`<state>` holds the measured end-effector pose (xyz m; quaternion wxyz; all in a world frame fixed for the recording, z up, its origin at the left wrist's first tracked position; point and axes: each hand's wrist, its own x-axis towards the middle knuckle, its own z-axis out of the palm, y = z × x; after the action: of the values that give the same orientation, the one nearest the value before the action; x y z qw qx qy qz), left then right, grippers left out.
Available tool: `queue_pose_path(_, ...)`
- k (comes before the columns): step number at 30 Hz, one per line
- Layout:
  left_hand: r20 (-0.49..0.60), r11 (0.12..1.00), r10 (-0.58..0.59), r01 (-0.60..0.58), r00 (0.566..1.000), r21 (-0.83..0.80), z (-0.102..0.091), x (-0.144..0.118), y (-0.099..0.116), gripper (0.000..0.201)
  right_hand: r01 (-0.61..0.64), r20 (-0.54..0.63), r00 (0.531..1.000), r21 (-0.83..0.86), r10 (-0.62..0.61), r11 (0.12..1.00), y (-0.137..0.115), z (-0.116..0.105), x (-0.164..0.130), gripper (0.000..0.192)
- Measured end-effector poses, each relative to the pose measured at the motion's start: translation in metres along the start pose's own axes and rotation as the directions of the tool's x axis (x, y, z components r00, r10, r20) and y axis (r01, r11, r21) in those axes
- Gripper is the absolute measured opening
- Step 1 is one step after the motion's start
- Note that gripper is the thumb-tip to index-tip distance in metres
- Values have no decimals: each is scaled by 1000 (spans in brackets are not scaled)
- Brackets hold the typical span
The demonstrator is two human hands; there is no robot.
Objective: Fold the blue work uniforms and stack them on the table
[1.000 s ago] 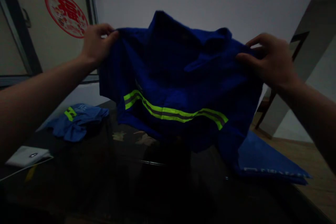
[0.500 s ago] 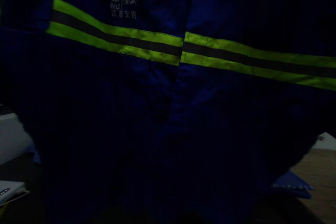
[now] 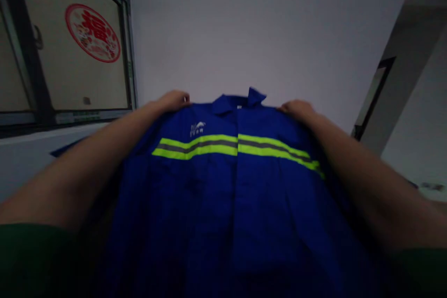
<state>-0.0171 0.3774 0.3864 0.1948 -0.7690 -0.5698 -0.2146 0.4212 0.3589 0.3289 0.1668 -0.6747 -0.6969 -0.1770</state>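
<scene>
Far left there's a window (image 3: 66, 56) with a round red paper sticker (image 3: 92, 32). Then the left hand (image 3: 172, 101) grips one shoulder of a blue work shirt (image 3: 223, 205), spread front-up with its reflective stripes (image 3: 237, 146) and collar (image 3: 239, 99) away from me. Right hand (image 3: 296, 108) pinches the other shoulder, probably keeping it stretched flat.

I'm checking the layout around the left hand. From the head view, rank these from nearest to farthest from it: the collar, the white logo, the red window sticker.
1. White logo: just below and right of the left hand.
2. Collar: farther right, at the jacket's top.
3. Red sticker: up left, on the window.
</scene>
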Motion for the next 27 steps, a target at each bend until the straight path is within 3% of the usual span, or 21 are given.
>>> queue_pose_path(2, 166, 1000, 5, -3, 986, -14, 74, -29, 5, 20, -12, 137, 990, -16, 14, 1000, -18, 50, -22, 34)
queue_pose_path(3, 229, 1000, 6, -1, 973, -22, 110, -47, 10, 18, -12, 202, 979, -14, 14, 1000, -28, 80, -38, 25)
queue_pose_path(7, 382, 997, 31, 0, 924, -81, 230, -118, 39, 32, 11, 315, 949, 59, -29, 998, -60, 199, -105, 31)
queue_pose_path(9, 419, 992, 67, -14, 906, -129, 274, -146, 54, 41, 20, 314, 948, 107, -53, 994, -68, 240, -129, 38)
queue_pose_path(11, 457, 981, 81, 10, 886, -193, 306, -167, 64, 49, 27, 328, 942, 145, -74, 989, -70, 267, -146, 42)
queue_pose_path(15, 493, 963, 73, 66, 867, -260, 336, -202, 68, 53, 40, 356, 928, 198, -110, 979, -67, 291, -171, 49)
queue_pose_path(20, 512, 955, 70, 90, 856, -281, 328, -225, 58, 53, 51, 363, 922, 236, -136, 970, -62, 294, -196, 50)
queue_pose_path(23, 512, 927, 18, 178, 859, -331, 323, -208, 52, 47, 57, 369, 915, 281, -163, 958, -59, 284, -187, 44)
queue_pose_path(27, 357, 886, -22, 184, 934, -426, 339, -156, 63, 36, 90, 265, 945, 350, -191, 932, -74, 266, -142, 29)
